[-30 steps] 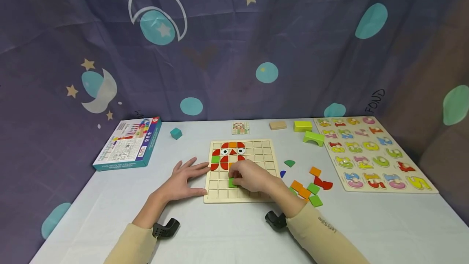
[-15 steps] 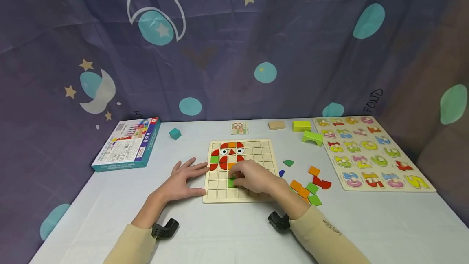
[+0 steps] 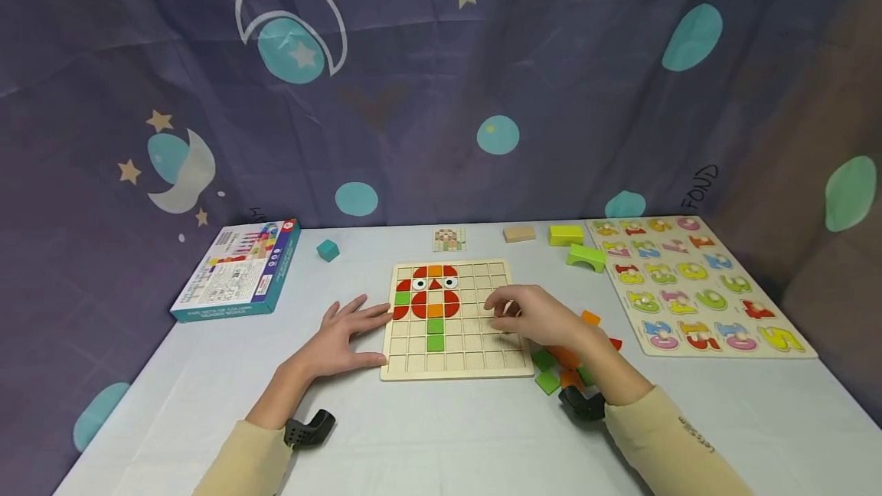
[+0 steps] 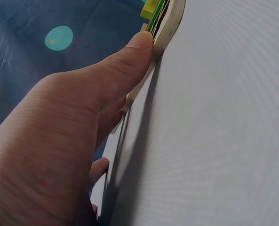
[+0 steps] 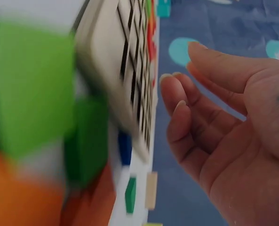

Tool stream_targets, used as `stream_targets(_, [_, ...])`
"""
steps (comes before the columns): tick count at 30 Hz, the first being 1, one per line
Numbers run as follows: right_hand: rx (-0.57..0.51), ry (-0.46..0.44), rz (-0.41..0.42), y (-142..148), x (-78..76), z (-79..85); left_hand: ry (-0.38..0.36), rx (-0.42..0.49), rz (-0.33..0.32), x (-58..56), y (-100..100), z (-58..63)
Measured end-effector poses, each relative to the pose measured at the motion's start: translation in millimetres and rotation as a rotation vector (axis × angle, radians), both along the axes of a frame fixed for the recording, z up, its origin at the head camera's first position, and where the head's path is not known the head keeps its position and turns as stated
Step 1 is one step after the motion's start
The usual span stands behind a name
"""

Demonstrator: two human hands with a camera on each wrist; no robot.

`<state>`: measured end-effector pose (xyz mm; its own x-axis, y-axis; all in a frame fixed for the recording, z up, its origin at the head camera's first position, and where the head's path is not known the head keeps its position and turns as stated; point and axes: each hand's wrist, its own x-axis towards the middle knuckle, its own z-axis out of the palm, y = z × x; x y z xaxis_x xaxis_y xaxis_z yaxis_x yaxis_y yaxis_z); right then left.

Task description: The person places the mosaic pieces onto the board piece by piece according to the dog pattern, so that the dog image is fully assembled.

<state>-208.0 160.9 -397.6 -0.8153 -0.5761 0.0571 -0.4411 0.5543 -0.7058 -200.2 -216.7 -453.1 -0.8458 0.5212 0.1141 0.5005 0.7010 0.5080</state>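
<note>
A wooden grid board (image 3: 482, 362) lies on the table, with red, orange, green and eye-patterned tiles forming a figure on its left half. Two green square tiles (image 3: 436, 334) sit one below the other under an orange tile (image 3: 436, 310). My left hand (image 3: 344, 339) has its fingers spread along the board's left edge; in the left wrist view the thumb (image 4: 140, 41) touches the rim. Over the board's right side hovers my right hand (image 3: 530, 314). Its fingers are loosely bent with nothing between them, as the right wrist view (image 5: 219, 113) confirms.
Loose green (image 3: 547, 382) and orange tiles (image 3: 570, 379) lie right of the board, partly under the right forearm. Behind it are a small pattern card (image 3: 449, 239) and wooden blocks (image 3: 566, 236). A number puzzle (image 3: 696, 293) lies right, a box (image 3: 237, 270) left.
My right hand has let go of the upper green tile, lifted off the figure and moved right. Both green tiles now show fully. The left hand has stayed in place.
</note>
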Motion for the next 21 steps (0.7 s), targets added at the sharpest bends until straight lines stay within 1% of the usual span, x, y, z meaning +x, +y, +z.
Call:
stream_targets(3, [0.008,-0.011,-0.012,14.5,2.6,-0.1,-0.001,0.000,0.000,-0.6,0.6,-0.3])
stream_targets(10, [0.047,-0.045,0.028,39.1,13.7,-2.7,0.004,0.006,-0.001,-0.1,2.2,0.0])
stream_targets(14, [0.062,-0.042,0.035,48.4,20.7,-7.0,-0.012,0.000,0.006,0.4,1.8,-0.1])
stream_targets(21, [0.088,-0.032,0.040,57.4,28.9,-9.8,-0.013,-0.011,0.013,-0.1,0.9,0.3])
